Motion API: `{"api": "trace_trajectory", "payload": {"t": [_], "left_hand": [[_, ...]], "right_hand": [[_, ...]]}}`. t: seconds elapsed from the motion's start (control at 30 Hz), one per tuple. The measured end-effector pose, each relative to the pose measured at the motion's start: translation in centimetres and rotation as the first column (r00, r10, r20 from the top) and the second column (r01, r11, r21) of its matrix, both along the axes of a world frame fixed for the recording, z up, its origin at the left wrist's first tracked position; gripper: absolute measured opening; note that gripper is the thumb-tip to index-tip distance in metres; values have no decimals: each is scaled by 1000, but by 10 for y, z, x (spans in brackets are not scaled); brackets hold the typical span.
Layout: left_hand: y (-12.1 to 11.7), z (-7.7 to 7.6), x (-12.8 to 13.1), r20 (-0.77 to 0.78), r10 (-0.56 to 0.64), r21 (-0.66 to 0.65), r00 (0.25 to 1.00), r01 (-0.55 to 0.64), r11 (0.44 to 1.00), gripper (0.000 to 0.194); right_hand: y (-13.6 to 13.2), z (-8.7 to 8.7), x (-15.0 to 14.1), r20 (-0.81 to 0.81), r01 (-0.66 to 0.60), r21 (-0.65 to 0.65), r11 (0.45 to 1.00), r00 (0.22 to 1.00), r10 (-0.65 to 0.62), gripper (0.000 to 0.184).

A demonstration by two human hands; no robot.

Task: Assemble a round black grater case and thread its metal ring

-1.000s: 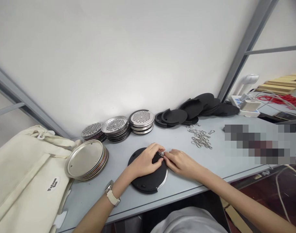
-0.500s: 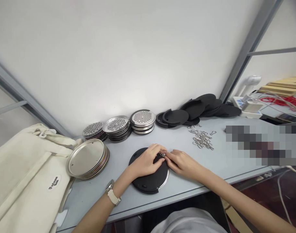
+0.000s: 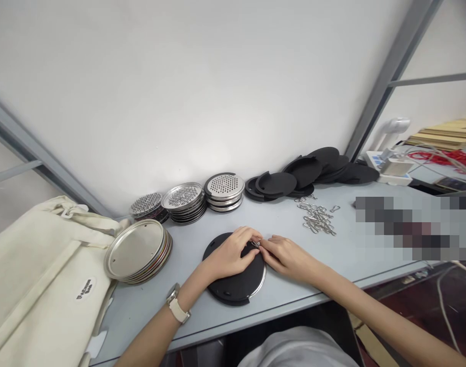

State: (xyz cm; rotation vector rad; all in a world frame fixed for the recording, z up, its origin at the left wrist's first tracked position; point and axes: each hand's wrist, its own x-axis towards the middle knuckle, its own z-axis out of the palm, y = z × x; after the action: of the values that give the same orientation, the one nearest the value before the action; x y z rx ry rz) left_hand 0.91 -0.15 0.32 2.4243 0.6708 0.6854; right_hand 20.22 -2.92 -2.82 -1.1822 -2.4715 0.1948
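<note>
A round black disc (image 3: 233, 285) with a silver metal rim showing at its lower right lies flat on the table before me. My left hand (image 3: 230, 255) rests across its top, thumb and index finger closing around a small wire spring clip (image 3: 256, 244) at the disc's right edge. From the right, my right hand (image 3: 288, 256) pinches at the same clip, its fingertips nearly meeting the left ones. Fingers hide most of the clip, so I cannot tell whether it passes through the disc. Loose spring clips (image 3: 319, 222) lie in a pile beyond my right hand.
Plain metal discs (image 3: 135, 250) are stacked at left beside a cream canvas bag (image 3: 34, 275). Along the wall stand stacks of perforated grater discs (image 3: 224, 186) and a row of black covers (image 3: 276, 184). A pixelated patch covers the table's right side.
</note>
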Motion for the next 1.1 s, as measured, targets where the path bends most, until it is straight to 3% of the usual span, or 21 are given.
{"api": "trace_trajectory", "payload": {"t": [0.7, 0.93, 1.1], "left_hand": [[0, -1, 0, 12, 2, -22, 1000, -2, 1000, 30], [0, -1, 0, 34, -4, -44, 999, 5, 999, 31], [-1, 0, 0, 24, 16, -33, 1000, -15, 999, 28]], "right_hand": [[-1, -2, 1, 8, 32, 44, 999, 999, -32, 28], [-1, -1, 3, -50, 52, 15, 999, 997, -51, 28], [-1, -2, 2, -7, 72, 1, 997, 997, -72, 28]]}}
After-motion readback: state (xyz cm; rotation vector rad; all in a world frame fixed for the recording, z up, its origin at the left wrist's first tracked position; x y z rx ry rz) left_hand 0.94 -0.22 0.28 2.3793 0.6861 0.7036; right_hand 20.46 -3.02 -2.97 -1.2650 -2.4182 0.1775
